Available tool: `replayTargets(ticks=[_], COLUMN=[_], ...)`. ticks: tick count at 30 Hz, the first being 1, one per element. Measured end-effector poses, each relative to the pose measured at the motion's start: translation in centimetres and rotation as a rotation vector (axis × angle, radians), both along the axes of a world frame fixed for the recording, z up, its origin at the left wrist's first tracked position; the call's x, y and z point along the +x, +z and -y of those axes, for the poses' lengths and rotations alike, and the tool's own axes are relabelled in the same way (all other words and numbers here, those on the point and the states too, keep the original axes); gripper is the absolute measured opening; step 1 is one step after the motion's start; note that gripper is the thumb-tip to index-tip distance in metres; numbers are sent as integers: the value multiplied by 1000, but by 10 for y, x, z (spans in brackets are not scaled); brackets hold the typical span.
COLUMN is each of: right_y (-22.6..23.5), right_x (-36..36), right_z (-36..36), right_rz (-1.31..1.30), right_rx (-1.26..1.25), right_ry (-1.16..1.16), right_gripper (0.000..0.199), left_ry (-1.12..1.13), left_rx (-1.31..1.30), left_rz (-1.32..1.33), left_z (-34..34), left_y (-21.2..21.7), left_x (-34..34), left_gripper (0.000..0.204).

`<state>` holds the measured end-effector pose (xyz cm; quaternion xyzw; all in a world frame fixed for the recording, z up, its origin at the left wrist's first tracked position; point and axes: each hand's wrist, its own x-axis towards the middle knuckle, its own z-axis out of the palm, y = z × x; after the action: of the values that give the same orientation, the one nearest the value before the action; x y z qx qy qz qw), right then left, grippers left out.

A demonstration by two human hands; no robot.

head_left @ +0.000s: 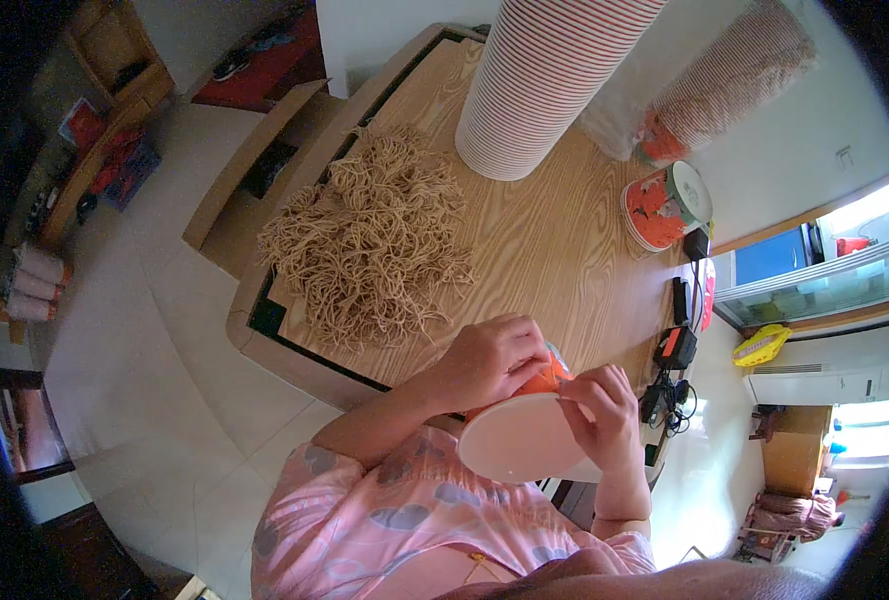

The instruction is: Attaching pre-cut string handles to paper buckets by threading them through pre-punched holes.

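An orange-red paper bucket [544, 379] is tilted at the near table edge, in front of my chest. Its pale round end [520, 440] faces me; whether this is the base or the open mouth I cannot tell. My left hand [499, 357] is closed with bent fingers on the bucket's upper side. At the right of the rim, my right hand [602, 412] pinches with thumb and fingers. Any small thing between the fingertips is too hidden to make out. Left of the bucket, a tangled heap of tan cord [374, 240] lies on the wood-grain table [524, 265].
A tall stack of white cups or buckets [554, 80] stands at the back. Right of it are a bagged stack [729, 85] and a red printed bucket [659, 208]. Black adapters and cables [674, 350] line the right table edge. An open cardboard box [254, 180] is at the left.
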<state>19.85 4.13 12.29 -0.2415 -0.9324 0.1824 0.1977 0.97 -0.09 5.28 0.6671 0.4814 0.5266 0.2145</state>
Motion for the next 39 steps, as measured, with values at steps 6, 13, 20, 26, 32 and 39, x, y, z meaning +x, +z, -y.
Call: replayTargets(ticks=[6,13,20,26,32,39], right_y=[-11,-21,-9,-9,-21,-48], right_x=[7,29,38,14,14,13], right_z=[-17,-24,26,50,50,38], right_rz=[85,263,416,404,-210,-792], right_rx=[82,-20,-264,-415,-921,-1158], right_ry=[-147,-496,-160,23,-342,-243], right_gripper=[27,9,16,17,14,22], left_ry=[133,285,319,83,-308,-361], left_rx=[-27,-78,-112,-299,-299,-148], left_rz=[-133,-360,-167,211,907,337], left_z=[0,9,0,-4,17,31], left_y=[29,13,3,15,12,40], left_x=[-11,-8,-4,5,19,33], left_gripper=[11,9,6,6,7,11])
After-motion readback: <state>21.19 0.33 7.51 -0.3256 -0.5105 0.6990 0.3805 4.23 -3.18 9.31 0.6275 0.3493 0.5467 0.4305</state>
